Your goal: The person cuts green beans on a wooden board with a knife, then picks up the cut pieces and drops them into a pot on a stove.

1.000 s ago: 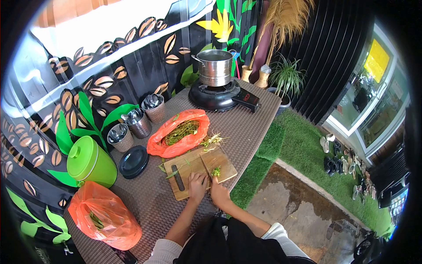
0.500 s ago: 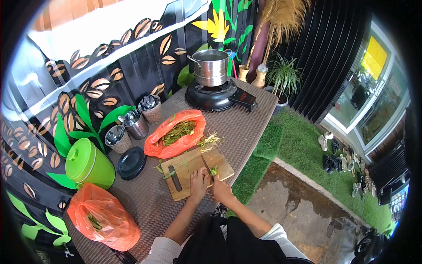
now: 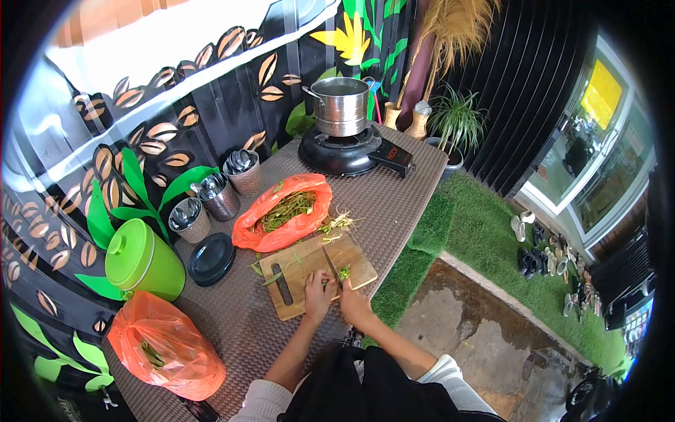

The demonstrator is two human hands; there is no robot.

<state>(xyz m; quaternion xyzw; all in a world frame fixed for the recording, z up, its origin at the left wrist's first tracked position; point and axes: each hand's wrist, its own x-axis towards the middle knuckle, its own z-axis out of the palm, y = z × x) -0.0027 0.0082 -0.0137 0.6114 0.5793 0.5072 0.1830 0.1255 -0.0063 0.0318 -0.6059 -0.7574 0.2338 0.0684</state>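
Note:
On the wooden cutting board [image 3: 299, 260], my left hand [image 3: 318, 292] rests with bent fingers pressed around a small bit of green vegetable, mostly hidden by the fingers. My right hand [image 3: 355, 305] is closed on the handle of a knife [image 3: 329, 259], whose blade points away from me across the board. Chopped green pieces [image 3: 344, 271] lie just right of the blade. Behind the board an open orange bag [image 3: 246, 235] holds green stems [image 3: 290, 209]. Pale root ends [image 3: 340, 222] lie beside the bag, near the board's far edge.
A metal pot [image 3: 340, 109] stands on a black stove [image 3: 337, 156] at the far end. Left are cutlery cups [image 3: 219, 198], black plates [image 3: 211, 259], a green lidded container [image 3: 144, 260] and a full orange bag [image 3: 169, 348]. The table edge [image 3: 408, 243] runs along the right.
The view has shifted very slightly. The fingers of my left hand have moved a little, showing a bit of green between them. My right hand still holds the knife in nearly the same place.

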